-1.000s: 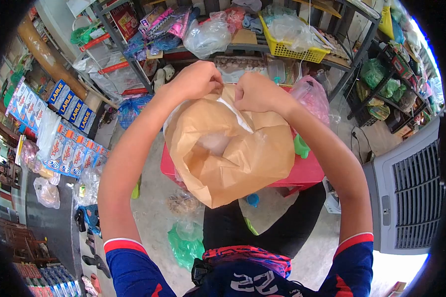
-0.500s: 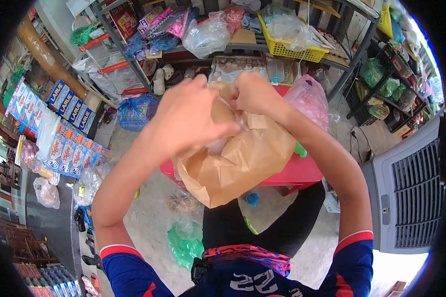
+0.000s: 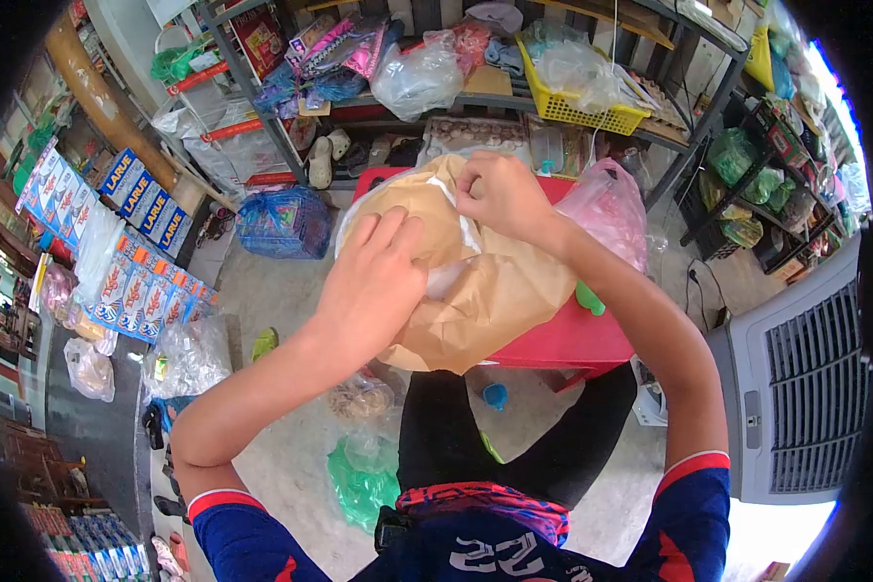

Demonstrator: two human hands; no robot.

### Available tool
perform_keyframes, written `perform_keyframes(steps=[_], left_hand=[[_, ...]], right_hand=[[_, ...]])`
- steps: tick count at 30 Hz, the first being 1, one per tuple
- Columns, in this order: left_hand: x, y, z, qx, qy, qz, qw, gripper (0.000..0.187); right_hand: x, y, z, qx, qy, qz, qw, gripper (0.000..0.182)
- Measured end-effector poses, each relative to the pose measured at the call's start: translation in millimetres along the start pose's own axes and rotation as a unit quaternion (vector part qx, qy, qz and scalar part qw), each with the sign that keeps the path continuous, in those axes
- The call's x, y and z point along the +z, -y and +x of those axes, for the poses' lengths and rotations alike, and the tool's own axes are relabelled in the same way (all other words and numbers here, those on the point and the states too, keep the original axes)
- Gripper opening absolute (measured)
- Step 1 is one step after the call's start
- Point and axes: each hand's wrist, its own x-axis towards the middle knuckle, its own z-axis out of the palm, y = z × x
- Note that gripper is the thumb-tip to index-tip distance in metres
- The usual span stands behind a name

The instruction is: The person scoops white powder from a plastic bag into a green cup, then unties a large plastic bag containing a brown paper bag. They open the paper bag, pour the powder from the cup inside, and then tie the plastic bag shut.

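Crumpled brown paper (image 3: 495,296) covers much of a red table (image 3: 577,339) in front of me. A whitish strip runs along a fold near its middle, and something pale shows beneath the fold. My left hand (image 3: 373,276) lies on the left part of the paper, back up, fingers stretched out and slightly spread. At the upper middle of the paper, my right hand (image 3: 502,197) is closed, fingertips pinched at the fold beside the whitish strip. Its fingers partly hide what they grip, which looks like the paper's edge.
A pink plastic bag (image 3: 606,209) stands at the table's right, near a green object (image 3: 589,299). Behind is a shelf with a yellow basket (image 3: 587,107). An air cooler (image 3: 795,388) stands right; beer boxes (image 3: 145,204) are left. A green bag (image 3: 364,480) lies on the floor.
My left hand has come down and left onto the paper, no longer blurred. The paper's raised near side now lies lower and flatter. My right hand stays pinched near the fold.
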Motion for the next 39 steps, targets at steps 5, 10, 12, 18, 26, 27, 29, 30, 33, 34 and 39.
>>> perform_keyframes(steps=[5,10,12,18,26,27,29,30,33,34,39], left_hand=[[-4,-3,0,0.016,-0.006,0.055,0.998,0.014],[2,3,2,-0.015,-0.018,-0.041,0.999,0.014],[0,8,5,-0.039,-0.04,-0.104,0.993,0.019],[-3,28,34,-0.201,-0.039,-0.137,0.969,0.051],[3,55,65,-0.244,0.088,-0.097,0.961,0.078],[2,55,66,-0.247,0.101,-0.102,0.958,0.077],[1,58,70,-0.252,0.127,-0.112,0.953,0.075],[2,60,71,-0.248,0.122,-0.104,0.955,0.075],[3,61,72,-0.235,0.088,-0.082,0.964,0.075],[2,55,71,-0.229,0.067,-0.075,0.968,0.075],[-2,46,70,-0.208,0.053,-0.06,0.975,0.069]], right_hand=[[0,-1,-7,-0.011,-0.004,0.01,1.0,0.015],[1,-4,-8,-0.032,-0.008,0.024,0.999,0.014],[3,-6,-9,-0.049,-0.017,0.033,0.998,0.013],[9,-8,-10,-0.056,-0.037,0.015,0.998,0.013],[13,-5,-7,-0.039,-0.055,-0.03,0.997,0.013],[13,-5,-7,-0.037,-0.054,-0.029,0.997,0.013],[13,-4,-6,-0.034,-0.053,-0.024,0.998,0.013],[13,-5,-6,-0.032,-0.054,-0.022,0.998,0.013],[14,-4,-3,-0.02,-0.054,-0.017,0.998,0.014],[14,-3,-3,-0.018,-0.055,-0.019,0.998,0.014],[13,-3,0,-0.003,-0.053,-0.018,0.998,0.015]])
